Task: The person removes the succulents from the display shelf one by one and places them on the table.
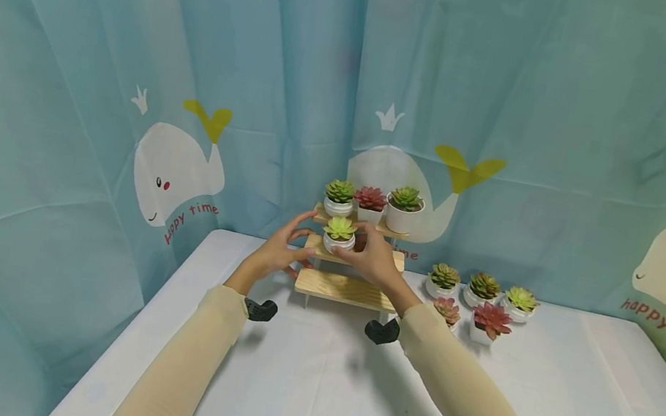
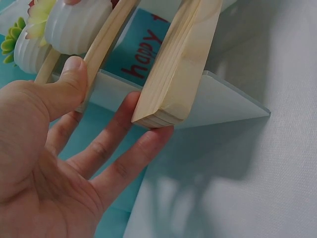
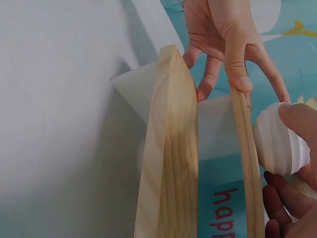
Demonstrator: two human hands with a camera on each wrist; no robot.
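Note:
A small potted succulent (image 1: 339, 230), light green in a ribbed white pot, stands at the middle tier of a three-tier wooden stand (image 1: 339, 286). My right hand (image 1: 376, 256) pinches its pot (image 3: 278, 141) between thumb and fingers; whether the pot's base bears fully on the plank cannot be told. At the stand's left end is my left hand (image 1: 280, 252), fingers spread and mostly straight. Its thumb touches the middle plank (image 2: 111, 32), and its fingertips touch the end of the bottom plank (image 2: 173, 84).
On the top tier stand a green succulent (image 1: 339, 196), a red one (image 1: 370, 203) and a larger green one (image 1: 404, 209). Several more potted succulents (image 1: 482, 288) are grouped on the white table (image 1: 287, 393), right of the stand. A blue whale-print curtain (image 1: 301, 83) hangs behind.

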